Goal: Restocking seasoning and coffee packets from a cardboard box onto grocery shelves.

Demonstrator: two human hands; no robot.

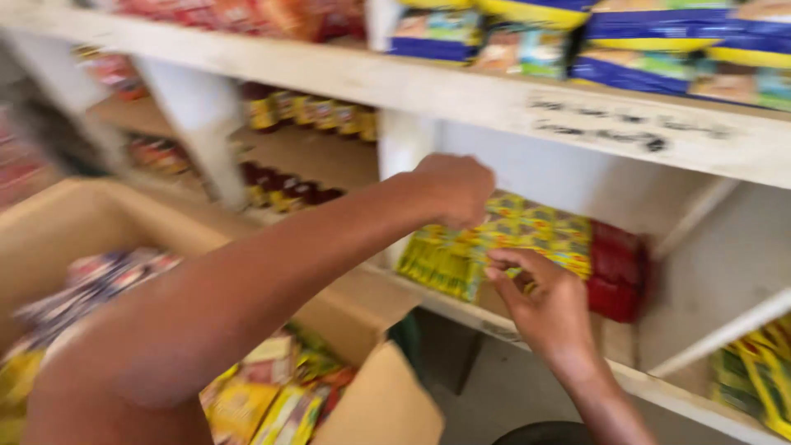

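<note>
A stack of yellow packets [535,235] lies on the white shelf board [659,387]. My left hand [451,189] reaches across from the lower left with its fingers curled over the top left corner of the stack. From below, my right hand [545,309] has its thumb and fingers pinching the stack's front edge. The picture is blurred, so the exact grip is hard to see.
Red packets [618,272] stand right of the yellow stack. An open cardboard box [387,404] of mixed packets sits at the lower left. Bottles [288,194] line the shelves behind it. Blue and yellow bags [651,41] fill the upper shelf, and more yellow packets [762,375] lie at the right.
</note>
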